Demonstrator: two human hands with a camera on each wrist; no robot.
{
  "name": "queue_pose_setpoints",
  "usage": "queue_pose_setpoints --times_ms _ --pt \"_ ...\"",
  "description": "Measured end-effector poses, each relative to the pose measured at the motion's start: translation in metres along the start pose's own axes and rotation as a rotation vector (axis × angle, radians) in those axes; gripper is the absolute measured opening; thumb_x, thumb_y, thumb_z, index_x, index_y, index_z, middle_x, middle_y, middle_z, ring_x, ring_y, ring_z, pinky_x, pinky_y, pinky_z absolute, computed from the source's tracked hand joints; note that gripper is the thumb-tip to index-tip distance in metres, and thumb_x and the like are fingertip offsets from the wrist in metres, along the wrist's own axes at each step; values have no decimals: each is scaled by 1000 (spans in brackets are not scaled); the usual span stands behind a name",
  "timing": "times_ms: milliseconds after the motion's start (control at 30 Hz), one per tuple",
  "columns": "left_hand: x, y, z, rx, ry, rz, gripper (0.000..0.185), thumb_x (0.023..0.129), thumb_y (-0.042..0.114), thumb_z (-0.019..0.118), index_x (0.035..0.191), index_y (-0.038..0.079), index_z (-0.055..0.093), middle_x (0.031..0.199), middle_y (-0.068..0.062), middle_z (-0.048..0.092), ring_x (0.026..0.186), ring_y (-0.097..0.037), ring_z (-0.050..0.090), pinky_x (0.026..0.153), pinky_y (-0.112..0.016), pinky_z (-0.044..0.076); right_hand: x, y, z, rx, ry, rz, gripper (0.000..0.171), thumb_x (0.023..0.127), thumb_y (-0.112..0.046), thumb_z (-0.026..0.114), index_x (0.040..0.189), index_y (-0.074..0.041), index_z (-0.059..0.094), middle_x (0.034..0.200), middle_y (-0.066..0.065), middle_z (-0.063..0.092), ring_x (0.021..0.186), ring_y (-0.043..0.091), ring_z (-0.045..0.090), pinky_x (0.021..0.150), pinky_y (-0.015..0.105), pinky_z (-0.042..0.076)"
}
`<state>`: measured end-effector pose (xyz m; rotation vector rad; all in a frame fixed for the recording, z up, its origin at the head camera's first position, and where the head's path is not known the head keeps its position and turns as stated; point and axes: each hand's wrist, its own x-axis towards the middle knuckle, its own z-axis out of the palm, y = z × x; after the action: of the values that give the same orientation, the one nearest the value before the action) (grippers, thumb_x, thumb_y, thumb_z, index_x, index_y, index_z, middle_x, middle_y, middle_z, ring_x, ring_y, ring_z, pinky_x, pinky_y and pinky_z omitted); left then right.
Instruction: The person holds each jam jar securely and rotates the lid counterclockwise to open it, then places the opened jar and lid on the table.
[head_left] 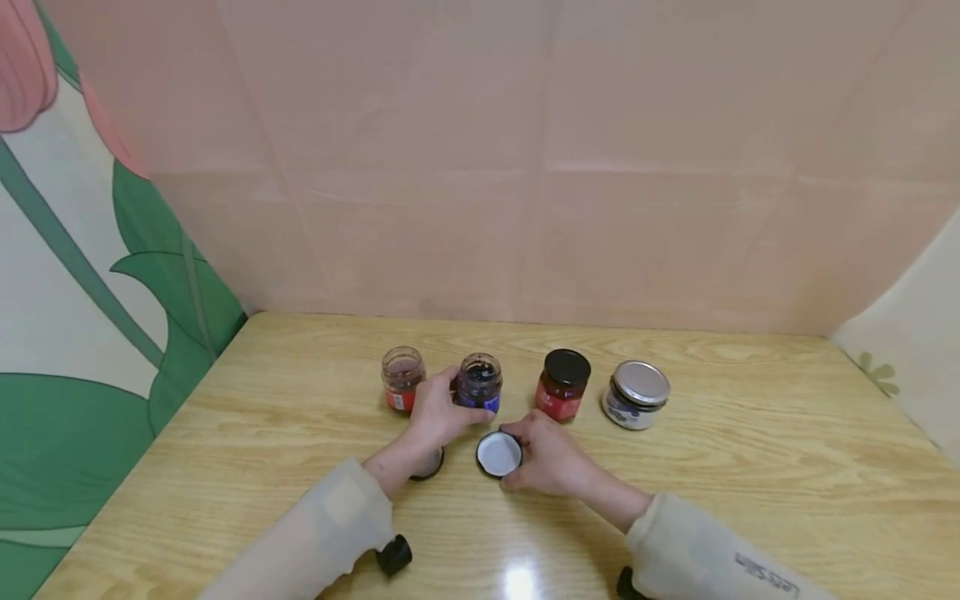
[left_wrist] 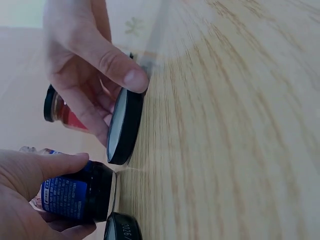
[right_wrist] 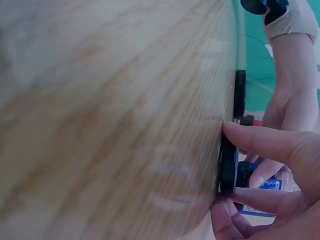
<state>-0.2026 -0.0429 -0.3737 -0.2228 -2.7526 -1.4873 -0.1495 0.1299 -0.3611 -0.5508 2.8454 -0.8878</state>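
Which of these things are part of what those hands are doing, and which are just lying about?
In the job, it seems:
blue-labelled open jar, gripped by the left hand
upturned lid, pinched by the right hand

Probably just standing by:
other loose lid
red-labelled open jar
black-lidded jar
silver-lidded jar

Four glass jars: open jar with red label (head_left: 400, 382), open jar with blue label (head_left: 480, 382), red-labelled jar with black lid (head_left: 562, 390), squat jar with silver lid (head_left: 636, 395). Two loose round lids: black-rimmed lid with white inside (head_left: 498, 455), second black lid (right_wrist: 240, 94). Two bare hands: left hand (head_left: 441, 412), right hand (head_left: 551, 454). Two cream sleeves (head_left: 322, 529). One wood-grain bench (head_left: 750, 467).
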Motion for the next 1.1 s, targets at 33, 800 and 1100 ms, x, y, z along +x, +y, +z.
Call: queue_pose_setpoints --times_ms 33,800,1100 --pt "0 0 0 8 -1 6 59 65 15 88 115 0 62 112 -16 68 109 -31 61 96 -45 47 0 0 0 -1 1 16 67 55 -12 89 116 4 66 90 5 60 82 14 50 70 26 44" --pt "-12 34 -10 30 88 140 82 78 23 79 144 5 33 145 -18 41 131 -37 42 106 -52 37 -9 -2 -11 55 77 -11 54 69 -19 85 115 3 66 96 9 59 82 16 55 66 23 46" --pt "-13 47 -14 42 120 202 81 80 22 77 146 6 32 151 -14 33 137 -33 36 109 -50 34 -20 7 -29 138 164 -129 27 78 -7 75 103 1 68 97 14 62 79 20 60 67 27 54"
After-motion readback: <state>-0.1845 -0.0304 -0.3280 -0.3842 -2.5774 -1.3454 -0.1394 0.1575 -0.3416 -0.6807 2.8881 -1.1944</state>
